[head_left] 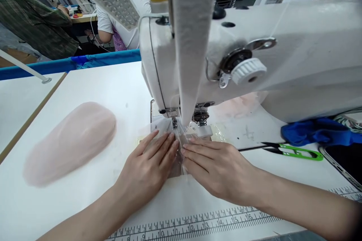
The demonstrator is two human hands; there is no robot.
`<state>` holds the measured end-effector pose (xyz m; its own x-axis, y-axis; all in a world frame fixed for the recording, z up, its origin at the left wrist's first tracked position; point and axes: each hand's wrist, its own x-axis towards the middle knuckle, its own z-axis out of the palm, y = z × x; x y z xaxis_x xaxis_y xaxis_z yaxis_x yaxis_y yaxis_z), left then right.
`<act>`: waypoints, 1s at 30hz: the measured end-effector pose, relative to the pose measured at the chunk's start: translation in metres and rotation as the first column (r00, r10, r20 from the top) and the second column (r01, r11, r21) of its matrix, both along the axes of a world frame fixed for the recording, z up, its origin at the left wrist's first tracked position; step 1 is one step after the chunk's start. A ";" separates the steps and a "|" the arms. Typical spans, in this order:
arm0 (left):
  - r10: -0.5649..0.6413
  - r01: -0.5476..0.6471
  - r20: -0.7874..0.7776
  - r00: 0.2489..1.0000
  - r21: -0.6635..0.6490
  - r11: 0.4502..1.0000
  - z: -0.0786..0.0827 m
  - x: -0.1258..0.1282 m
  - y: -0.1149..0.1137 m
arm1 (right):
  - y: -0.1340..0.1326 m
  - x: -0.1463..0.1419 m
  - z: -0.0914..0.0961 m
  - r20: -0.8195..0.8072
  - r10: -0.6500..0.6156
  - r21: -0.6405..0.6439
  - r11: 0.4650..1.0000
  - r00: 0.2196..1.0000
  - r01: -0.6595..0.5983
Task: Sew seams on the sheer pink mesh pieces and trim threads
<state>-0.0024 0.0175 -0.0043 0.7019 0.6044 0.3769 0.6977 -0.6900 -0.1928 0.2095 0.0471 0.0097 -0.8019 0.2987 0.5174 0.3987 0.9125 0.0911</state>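
A white sewing machine (296, 41) stands over the middle of the white table. Just in front of its needle and presser foot lies a sheer, see-through fabric (175, 169), gathered into folds between my hands. My left hand (149, 165) rests on the fabric's left side, fingers stretched forward and lying flat. From the right, my right hand (217, 165) presses on the fabric with its fingers extended flat, their tips close to the left hand's. A pale band of the machine's near side hides part of the needle area. Left of my hands lies a stack of sheer pink oval pieces (73, 141).
Green-handled thread snips (302, 152) lie at the right, near a blue cloth (316, 131) and a dark phone-like object (345, 162). More pink sheer fabric (240, 104) sits behind the needle. A printed ruler (192, 224) runs along the front edge. Two people sit beyond the table.
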 end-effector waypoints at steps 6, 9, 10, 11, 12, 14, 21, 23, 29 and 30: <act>0.002 -0.002 0.014 1.000 -0.007 1.000 0.000 0.000 0.000 | 0.000 0.000 -0.001 -0.003 0.000 -0.008 1.000 1.000 0.000; 0.007 -0.007 0.014 1.000 -0.005 1.000 0.002 0.001 0.000 | -0.001 0.000 -0.003 -0.014 0.005 0.000 1.000 1.000 -0.005; 0.007 -0.007 0.012 1.000 -0.003 1.000 0.002 0.001 0.001 | -0.001 0.000 -0.003 -0.015 0.003 0.004 1.000 1.000 -0.003; 0.008 -0.008 0.010 1.000 -0.002 1.000 0.002 0.002 0.001 | -0.001 0.000 -0.003 -0.014 0.000 0.005 1.000 1.000 0.000; 0.010 -0.010 0.006 1.000 -0.003 1.000 0.003 0.002 0.001 | -0.001 0.000 -0.004 -0.012 -0.002 0.006 1.000 1.000 0.002; 0.016 -0.016 0.001 1.000 -0.005 1.000 0.003 0.002 0.002 | -0.001 0.000 -0.004 -0.012 0.000 0.004 1.000 1.000 0.000; 0.018 -0.018 -0.001 1.000 -0.004 1.000 0.000 0.002 0.003 | 0.001 0.001 -0.004 -0.003 0.002 0.003 1.000 1.000 -0.002; 0.023 -0.023 0.000 1.000 -0.009 1.000 0.000 0.002 0.003 | 0.001 0.001 -0.004 0.001 0.001 0.002 1.000 1.000 -0.001; 0.036 -0.036 0.035 0.999 -0.011 0.999 0.000 0.001 0.006 | 0.002 0.001 -0.005 0.014 -0.005 0.008 1.000 1.000 0.005; 0.038 -0.038 0.038 0.999 -0.012 0.999 0.001 0.001 0.006 | 0.003 0.001 -0.005 0.018 -0.008 0.014 1.000 1.000 0.007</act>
